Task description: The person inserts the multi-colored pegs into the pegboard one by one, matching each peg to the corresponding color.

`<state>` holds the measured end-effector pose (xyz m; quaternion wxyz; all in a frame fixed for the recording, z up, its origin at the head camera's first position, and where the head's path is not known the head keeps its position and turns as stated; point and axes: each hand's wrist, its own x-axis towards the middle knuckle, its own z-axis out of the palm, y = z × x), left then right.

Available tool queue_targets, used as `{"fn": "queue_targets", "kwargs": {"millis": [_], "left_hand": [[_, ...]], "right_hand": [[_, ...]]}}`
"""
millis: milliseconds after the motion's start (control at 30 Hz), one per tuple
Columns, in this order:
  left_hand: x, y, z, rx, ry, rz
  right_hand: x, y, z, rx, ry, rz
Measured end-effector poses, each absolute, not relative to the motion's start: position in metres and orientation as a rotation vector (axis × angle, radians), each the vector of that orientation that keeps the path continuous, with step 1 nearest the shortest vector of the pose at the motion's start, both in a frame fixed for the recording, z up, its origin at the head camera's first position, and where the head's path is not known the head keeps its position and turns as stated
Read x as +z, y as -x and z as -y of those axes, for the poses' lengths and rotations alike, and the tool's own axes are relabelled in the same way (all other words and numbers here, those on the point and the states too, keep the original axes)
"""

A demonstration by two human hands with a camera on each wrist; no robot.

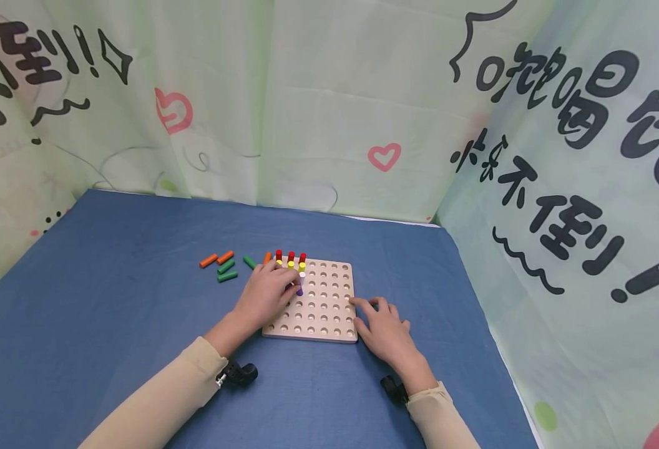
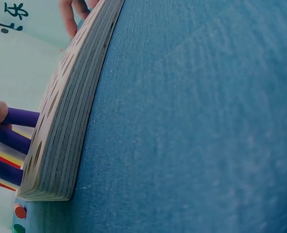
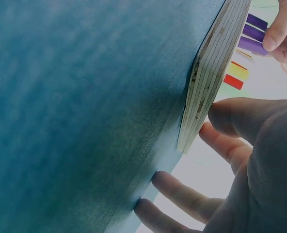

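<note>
My left hand (image 1: 264, 294) is over the left part of a pale wooden pegboard (image 1: 309, 335). It pinches the top of a purple peg (image 2: 23, 117) that stands in a hole. Two more purple pegs stand beside it, in line in the left wrist view. Behind them are rows of red pegs (image 1: 291, 256), yellow pegs (image 1: 302, 267) and a white peg (image 1: 302, 277), partly hidden by the hand. At the board's right edge, my right hand (image 1: 385, 333) touches it with thumb and index finger, the other fingers spread loosely, some on the cloth.
Loose orange pegs (image 1: 208, 260) and green pegs (image 1: 227, 277) lie left of the board on the blue tablecloth (image 1: 138, 299). Another orange peg (image 1: 267, 256) lies close to the board's far left corner. A printed curtain (image 1: 318, 112) hangs behind the table.
</note>
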<state>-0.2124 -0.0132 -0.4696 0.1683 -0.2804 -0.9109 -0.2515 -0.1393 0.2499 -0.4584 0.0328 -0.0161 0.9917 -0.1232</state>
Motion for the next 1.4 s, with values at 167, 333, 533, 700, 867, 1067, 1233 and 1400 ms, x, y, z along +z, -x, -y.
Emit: {"fn": "queue_targets", "kwargs": {"millis": [167, 333, 533, 700, 867, 1067, 1233, 1400], "left_hand": [[-0.469, 0.212, 0.014, -0.710, 0.796, 2.602], [-0.470, 0.212, 0.015, -0.692, 0.834, 2.607], [-0.470, 0.212, 0.016, -0.699, 0.836, 2.609], [-0.469, 0.210, 0.017, -0.709, 0.811, 2.613], [-0.471, 0.211, 0.020, -0.712, 0.789, 2.605], [-0.473, 0.214, 0.027, -0.705, 0.762, 2.587], [-0.472, 0.213, 0.033, -0.670, 0.723, 2.607], [-0.470, 0.213, 0.040, -0.664, 0.681, 2.623]], "right_hand": [[-0.458, 0.140, -0.249, -0.380, 0.050, -3.049], [-0.457, 0.139, -0.250, -0.378, 0.050, -3.049], [-0.458, 0.140, -0.249, -0.379, 0.052, -3.050], [-0.459, 0.140, -0.249, -0.374, 0.051, -3.053], [-0.458, 0.140, -0.250, -0.371, 0.050, -3.053], [-0.458, 0.140, -0.249, -0.360, 0.033, -3.050], [-0.458, 0.140, -0.249, -0.358, 0.040, -3.052], [-0.458, 0.140, -0.249, -0.371, 0.039, -3.053]]}}
